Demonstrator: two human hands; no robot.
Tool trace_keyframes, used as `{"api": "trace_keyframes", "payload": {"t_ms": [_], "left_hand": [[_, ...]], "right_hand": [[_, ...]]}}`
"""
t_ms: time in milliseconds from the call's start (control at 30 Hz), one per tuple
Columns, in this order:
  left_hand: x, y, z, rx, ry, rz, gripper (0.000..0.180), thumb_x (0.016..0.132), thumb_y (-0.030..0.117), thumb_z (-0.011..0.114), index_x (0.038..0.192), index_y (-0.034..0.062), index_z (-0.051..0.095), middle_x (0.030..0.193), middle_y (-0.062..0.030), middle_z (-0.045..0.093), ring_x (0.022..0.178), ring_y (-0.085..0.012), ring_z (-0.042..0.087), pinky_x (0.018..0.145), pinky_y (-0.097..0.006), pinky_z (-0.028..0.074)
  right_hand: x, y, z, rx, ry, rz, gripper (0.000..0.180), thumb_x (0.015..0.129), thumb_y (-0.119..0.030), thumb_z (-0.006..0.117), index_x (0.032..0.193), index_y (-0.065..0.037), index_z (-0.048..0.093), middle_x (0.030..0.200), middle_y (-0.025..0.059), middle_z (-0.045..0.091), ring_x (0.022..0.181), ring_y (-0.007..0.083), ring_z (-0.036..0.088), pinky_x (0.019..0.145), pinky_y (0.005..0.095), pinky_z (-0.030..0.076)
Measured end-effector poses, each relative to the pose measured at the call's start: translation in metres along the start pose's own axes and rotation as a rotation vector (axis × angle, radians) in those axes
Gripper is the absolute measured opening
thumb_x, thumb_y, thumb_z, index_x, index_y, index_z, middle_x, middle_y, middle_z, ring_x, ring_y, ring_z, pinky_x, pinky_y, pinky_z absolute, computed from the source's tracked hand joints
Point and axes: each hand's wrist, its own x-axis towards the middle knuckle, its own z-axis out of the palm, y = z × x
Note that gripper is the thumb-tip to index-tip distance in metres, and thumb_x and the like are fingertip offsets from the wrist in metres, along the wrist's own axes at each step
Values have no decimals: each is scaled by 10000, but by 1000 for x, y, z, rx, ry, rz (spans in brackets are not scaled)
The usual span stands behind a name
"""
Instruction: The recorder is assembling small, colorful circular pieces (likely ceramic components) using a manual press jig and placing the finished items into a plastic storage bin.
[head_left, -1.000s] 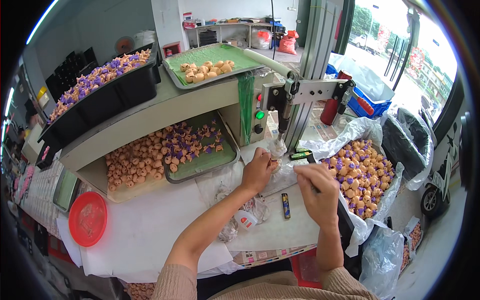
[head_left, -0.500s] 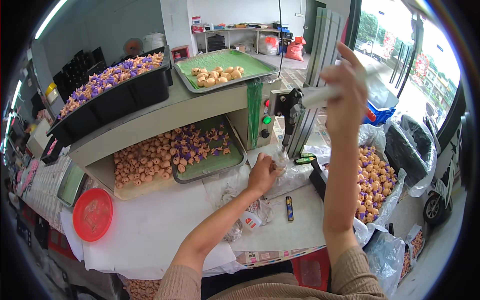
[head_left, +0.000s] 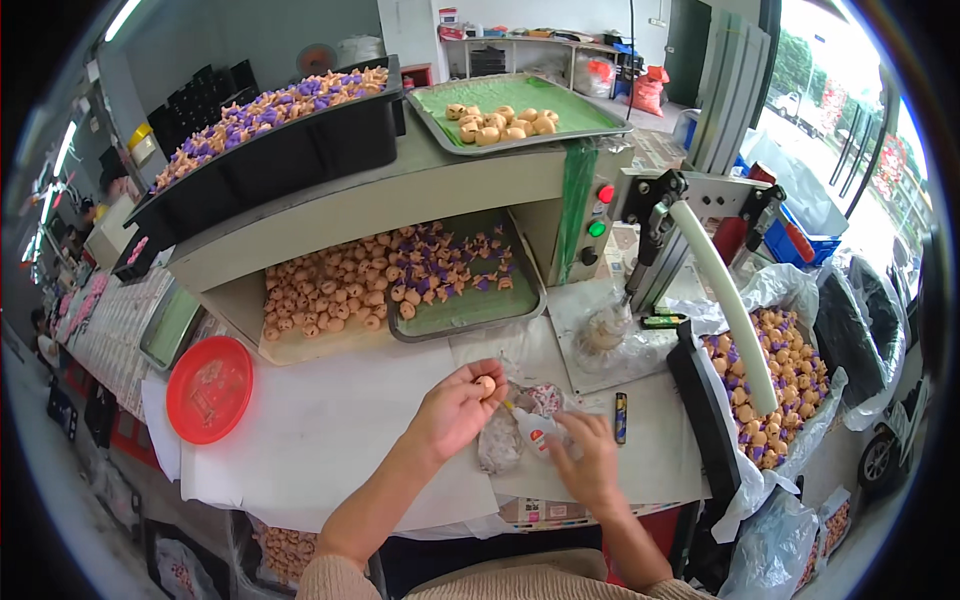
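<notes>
My left hand [head_left: 452, 412] pinches a small tan doll head [head_left: 485, 386] between thumb and fingertips, above the white-papered bench. To its right, my right hand [head_left: 592, 455] has its fingers apart beside a white squeeze bottle [head_left: 535, 428] with a red mark; whether they touch is unclear. The bottle rests against crumpled clear plastic [head_left: 497, 447]. Behind the hands stands a lever press with a long pale handle [head_left: 735, 315], now unattended. Under its ram is a lump wrapped in clear plastic [head_left: 605, 330].
Doll heads [head_left: 330, 285] and purple-clad figures [head_left: 450, 262] lie under the shelf. Above sit a black bin [head_left: 290, 150] of figures and a green-lined tray [head_left: 570, 95]. A red dish [head_left: 208, 390] is at left, a dark stick [head_left: 621, 418] right of the bottle, a full plastic-lined bin [head_left: 775, 380] farther right.
My right hand has let go of the press handle, now swung down and forward, and come down to the bottle. My left hand has drawn back from under the ram, showing the doll head.
</notes>
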Motion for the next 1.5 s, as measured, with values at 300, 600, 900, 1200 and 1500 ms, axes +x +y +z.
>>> {"api": "trace_keyframes", "payload": {"t_ms": [300,600,900,1200,1500], "left_hand": [[-77,-1,-65,1,-71,54,329,922,146,587,1211,1,524,1225,-153,562,1043,-183,593,903,-257,519],[-92,-25,-78,-11,6,125,368,925,157,590,1261,29,513,1148,-89,590,917,-127,588,817,-255,513],[-95,-28,-72,-74,-1,7,345,963,128,508,1290,22,477,1180,-110,588,934,-149,600,835,-267,518],[-87,-38,-88,-18,-71,68,444,951,154,542,1359,32,417,1173,-91,574,990,-167,599,887,-289,514],[-84,-42,-94,20,-25,66,360,945,137,551,1283,26,493,1198,-101,578,1052,-188,604,950,-301,487]], "right_hand": [[-14,-19,47,-85,-115,174,366,716,-104,734,1050,-16,613,973,170,578,928,348,556,809,411,452],[-27,-20,40,455,-41,359,310,747,-44,711,1031,10,601,925,76,559,823,159,571,682,272,470],[-28,-37,36,885,-17,586,370,731,-127,813,1010,-12,598,938,29,563,805,85,560,667,223,464],[-27,-39,45,494,28,235,347,696,-188,837,910,-8,631,856,43,556,769,133,548,674,268,438],[-26,-35,55,355,52,101,378,657,-196,856,918,-8,657,791,84,605,696,193,570,617,294,455]]}}
